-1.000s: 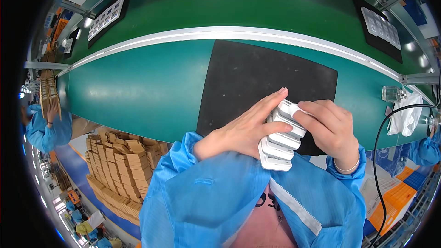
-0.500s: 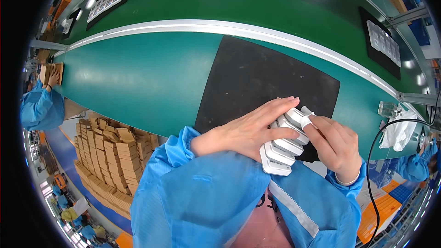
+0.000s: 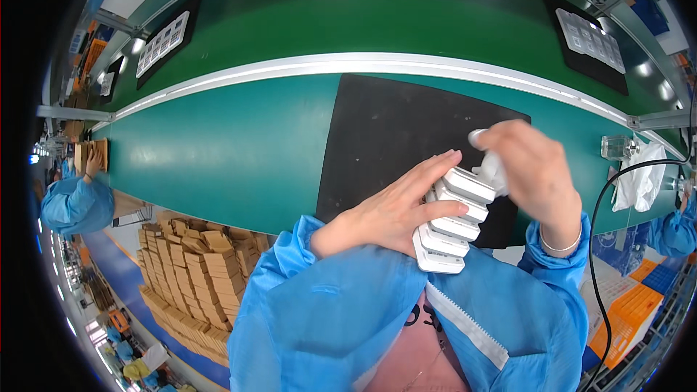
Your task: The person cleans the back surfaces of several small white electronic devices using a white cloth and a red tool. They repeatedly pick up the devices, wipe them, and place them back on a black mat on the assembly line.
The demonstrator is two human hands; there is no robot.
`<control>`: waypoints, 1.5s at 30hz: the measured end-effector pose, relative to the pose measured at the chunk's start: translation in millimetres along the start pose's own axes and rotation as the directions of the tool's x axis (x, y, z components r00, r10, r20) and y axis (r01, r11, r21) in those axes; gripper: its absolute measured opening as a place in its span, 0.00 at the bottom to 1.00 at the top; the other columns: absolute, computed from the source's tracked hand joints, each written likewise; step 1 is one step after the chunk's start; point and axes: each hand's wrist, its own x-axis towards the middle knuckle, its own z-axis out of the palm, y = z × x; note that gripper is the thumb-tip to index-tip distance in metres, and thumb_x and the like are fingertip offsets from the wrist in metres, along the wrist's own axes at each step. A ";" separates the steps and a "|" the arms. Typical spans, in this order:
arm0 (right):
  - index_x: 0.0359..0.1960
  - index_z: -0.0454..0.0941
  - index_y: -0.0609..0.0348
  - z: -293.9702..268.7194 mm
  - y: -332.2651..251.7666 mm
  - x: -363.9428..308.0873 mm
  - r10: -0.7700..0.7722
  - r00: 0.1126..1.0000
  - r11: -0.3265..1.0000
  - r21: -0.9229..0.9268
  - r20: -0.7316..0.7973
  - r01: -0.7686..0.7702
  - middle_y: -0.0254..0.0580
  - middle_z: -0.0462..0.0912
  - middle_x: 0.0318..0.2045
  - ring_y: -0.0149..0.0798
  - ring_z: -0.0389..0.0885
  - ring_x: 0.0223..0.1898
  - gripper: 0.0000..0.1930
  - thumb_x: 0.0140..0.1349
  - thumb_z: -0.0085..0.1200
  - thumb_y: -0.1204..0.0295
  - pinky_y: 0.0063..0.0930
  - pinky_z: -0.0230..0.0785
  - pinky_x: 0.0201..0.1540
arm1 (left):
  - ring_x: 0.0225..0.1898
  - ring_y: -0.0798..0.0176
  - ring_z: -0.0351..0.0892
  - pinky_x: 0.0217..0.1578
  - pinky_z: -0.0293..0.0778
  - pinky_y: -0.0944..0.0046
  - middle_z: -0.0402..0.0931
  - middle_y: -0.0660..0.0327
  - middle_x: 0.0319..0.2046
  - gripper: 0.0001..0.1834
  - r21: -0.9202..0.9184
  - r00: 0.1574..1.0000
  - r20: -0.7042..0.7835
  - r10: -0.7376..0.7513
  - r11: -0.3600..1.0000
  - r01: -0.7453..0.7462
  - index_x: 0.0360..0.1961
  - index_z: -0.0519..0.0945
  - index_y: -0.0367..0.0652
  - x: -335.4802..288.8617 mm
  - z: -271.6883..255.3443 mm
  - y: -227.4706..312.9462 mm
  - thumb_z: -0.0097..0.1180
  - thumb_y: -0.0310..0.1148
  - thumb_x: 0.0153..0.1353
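A fanned stack of several white, flat, round-cornered boxy devices (image 3: 451, 229) leans close to my chest over the near edge of the black mat (image 3: 406, 127). My left hand (image 3: 388, 210) is closed around the stack, thumb across the near side and fingers along the far side. Just right of the top device, my right hand (image 3: 534, 167) is raised, blurred by motion. A crumpled white cloth or tissue (image 3: 494, 172) hangs from its bent fingers, apart from the devices or only just at their edge. One fingertip has a white covering.
Teal bench (image 3: 218, 145) extends left; a green conveyor belt (image 3: 348, 22) runs behind a metal rail. Brown cartons (image 3: 196, 268) are stacked at lower left. A glass jar (image 3: 617, 147), white plastic bag (image 3: 639, 181) and black cable (image 3: 597, 247) are at right. Co-worker (image 3: 76, 203) sits far left.
My right hand has lifted off the top device with the white cloth, moving up and right. My left hand keeps its hold on the stack. The view has shifted slightly.
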 end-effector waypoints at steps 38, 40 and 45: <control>0.51 0.75 0.67 6.4 105.2 -214.8 0.608 0.526 0.655 0.002 -0.594 -0.755 0.48 0.81 0.41 0.45 0.79 0.46 0.12 0.75 0.42 0.75 0.36 0.71 0.52 | 0.73 0.25 0.58 0.68 0.66 0.37 0.50 0.32 0.75 0.47 0.007 1.000 -0.020 -0.013 1.000 0.013 0.63 0.73 0.56 -4.3 3.3 -2.0 0.84 0.43 0.40; 0.55 0.74 0.66 19.1 44.7 -150.5 0.764 0.526 0.643 0.373 -0.374 -0.668 0.47 0.79 0.44 0.36 0.79 0.42 0.12 0.78 0.40 0.75 0.31 0.72 0.49 | 0.74 0.25 0.57 0.68 0.65 0.36 0.50 0.32 0.75 0.48 0.007 1.000 0.004 -0.017 1.000 0.017 0.65 0.72 0.56 -5.6 0.7 -1.4 0.84 0.45 0.41; 0.51 0.73 0.62 16.3 -31.6 -41.0 0.414 0.909 0.833 0.419 -0.041 -0.361 0.48 0.81 0.41 0.49 0.85 0.37 0.14 0.68 0.61 0.73 0.35 0.77 0.39 | 0.74 0.25 0.57 0.68 0.64 0.36 0.50 0.32 0.75 0.48 0.021 1.000 -0.011 -0.018 1.000 0.018 0.65 0.72 0.57 -6.8 -0.5 1.8 0.84 0.45 0.41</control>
